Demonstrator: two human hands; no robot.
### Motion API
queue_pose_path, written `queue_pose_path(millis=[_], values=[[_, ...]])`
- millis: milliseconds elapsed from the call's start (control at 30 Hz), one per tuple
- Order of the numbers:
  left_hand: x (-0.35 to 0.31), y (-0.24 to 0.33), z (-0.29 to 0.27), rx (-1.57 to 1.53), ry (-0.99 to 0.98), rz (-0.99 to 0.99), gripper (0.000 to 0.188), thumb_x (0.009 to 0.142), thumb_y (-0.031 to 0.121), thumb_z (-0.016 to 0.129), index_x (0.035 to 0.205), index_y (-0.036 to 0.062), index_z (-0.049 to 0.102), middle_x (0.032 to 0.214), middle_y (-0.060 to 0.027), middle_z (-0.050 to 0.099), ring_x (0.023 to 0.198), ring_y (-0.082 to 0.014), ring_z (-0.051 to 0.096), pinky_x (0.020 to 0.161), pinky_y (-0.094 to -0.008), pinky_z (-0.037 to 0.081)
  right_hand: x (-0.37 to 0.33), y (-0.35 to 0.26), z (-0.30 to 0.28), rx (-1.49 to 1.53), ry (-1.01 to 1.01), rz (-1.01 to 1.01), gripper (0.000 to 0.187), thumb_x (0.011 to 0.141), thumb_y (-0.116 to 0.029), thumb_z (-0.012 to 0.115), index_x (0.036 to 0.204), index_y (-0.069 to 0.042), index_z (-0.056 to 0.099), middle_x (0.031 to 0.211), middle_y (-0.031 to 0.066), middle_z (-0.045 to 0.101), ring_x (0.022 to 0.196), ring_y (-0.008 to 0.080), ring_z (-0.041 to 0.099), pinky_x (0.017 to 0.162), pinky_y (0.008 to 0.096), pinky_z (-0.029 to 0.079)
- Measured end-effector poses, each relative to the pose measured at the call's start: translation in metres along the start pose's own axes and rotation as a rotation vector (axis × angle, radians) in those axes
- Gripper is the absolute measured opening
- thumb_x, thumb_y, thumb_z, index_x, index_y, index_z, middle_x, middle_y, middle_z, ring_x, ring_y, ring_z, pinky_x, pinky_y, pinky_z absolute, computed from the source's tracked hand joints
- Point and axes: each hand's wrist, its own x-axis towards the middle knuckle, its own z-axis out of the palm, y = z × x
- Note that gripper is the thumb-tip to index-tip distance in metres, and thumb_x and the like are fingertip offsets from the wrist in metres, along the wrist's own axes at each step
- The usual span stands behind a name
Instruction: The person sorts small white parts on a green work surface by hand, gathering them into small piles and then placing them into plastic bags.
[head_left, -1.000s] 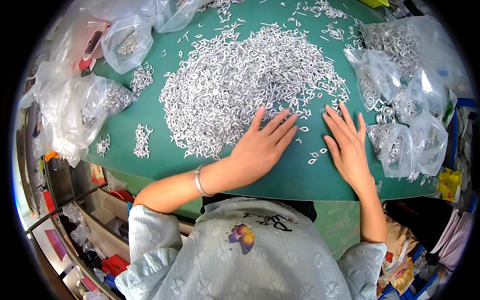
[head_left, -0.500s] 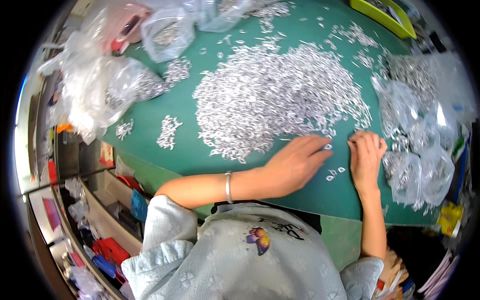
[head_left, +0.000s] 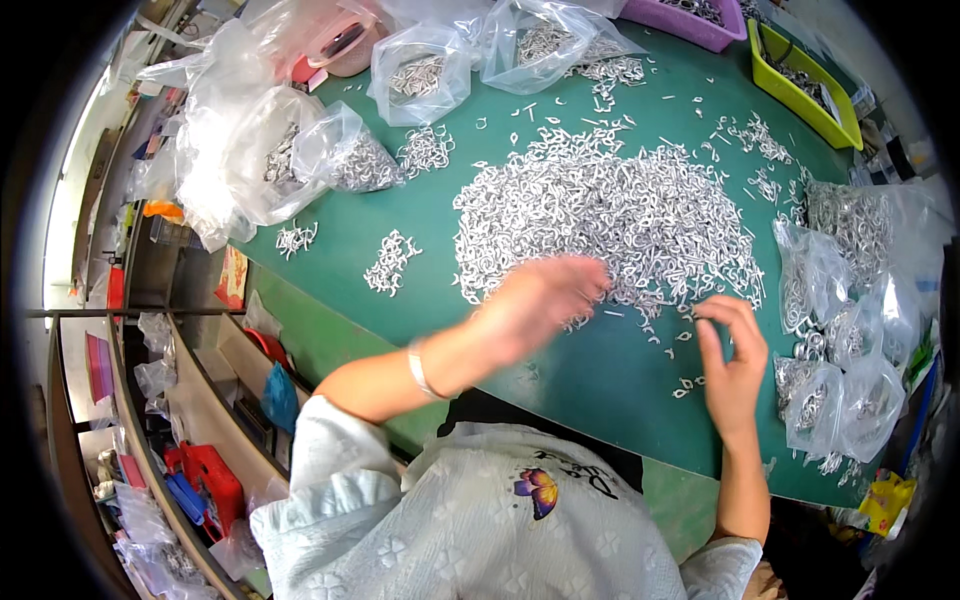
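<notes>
A broad heap of small silvery metal clasps [head_left: 600, 210] covers the middle of the green table. My left hand [head_left: 550, 300], smeared by motion, is over the heap's near edge; whether its fingers hold a piece cannot be seen. My right hand [head_left: 735, 360] rests at the heap's near right edge, thumb and forefinger curled to a pinch beside a loose metal piece. What lies between those fingertips is too small to make out. A few loose metal links [head_left: 684, 388] lie on the tabletop left of my right wrist.
Clear plastic bags of metal parts [head_left: 840, 320] line the right side; more bags [head_left: 350, 155] stand at the far left. Small piles [head_left: 392, 262] lie left of the heap. A yellow-green tray [head_left: 810, 90] and purple tray [head_left: 700, 25] sit at the back. Shelves [head_left: 210, 400] adjoin on the left.
My left hand has swung left, away from my right hand, to the heap's near edge. My right hand's thumb and forefinger have spread into a curve. The whole view has shifted.
</notes>
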Motion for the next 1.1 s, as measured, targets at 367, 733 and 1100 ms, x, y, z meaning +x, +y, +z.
queue_pose_path(millis=[367, 733, 1100], values=[[0.03, 0.132, -0.1, 1.474, 0.724, 0.691, 0.027, 0.091, 0.004, 0.055, 0.116, 0.0017, 0.064, 0.107, -0.0195, 0.067, 0.102, -0.0275, 0.065, 0.09, -0.0352, 0.049, -0.011, 0.035, -0.028, -0.362, -0.118, 0.056, 0.015, 0.078, 0.0, 0.07, 0.093, -0.002, 0.065, 0.094, 0.0102, 0.063, 0.092, 0.0288, 0.058, 0.082, 0.0366, 0.041], [0.017, -0.056, 0.026, 2.06, -0.36, 0.81, 0.044, 0.088, 0.013, 0.059, 0.129, -0.0018, 0.054, 0.149, -0.0143, 0.039, 0.139, -0.0318, 0.034, 0.11, -0.059, 0.026, -0.045, 0.021, -0.025, -0.337, -0.269, -0.107, 0.021, 0.077, -0.004, 0.07, 0.098, -0.001, 0.068, 0.1, 0.007, 0.061, 0.091, 0.0258, 0.055, 0.078, 0.0363, 0.042], [0.008, -0.028, 0.013, 2.108, -0.035, 0.829, 0.041, 0.084, 0.003, 0.059, 0.125, 0.0021, 0.058, 0.144, -0.0147, 0.045, 0.139, -0.0335, 0.035, 0.109, -0.0619, 0.026, -0.042, 0.003, -0.007, -0.55, -0.375, -0.112, 0.038, 0.081, -0.011, 0.07, 0.116, 0.001, 0.062, 0.12, 0.0081, 0.055, 0.108, 0.0287, 0.049, 0.092, 0.0426, 0.038]])
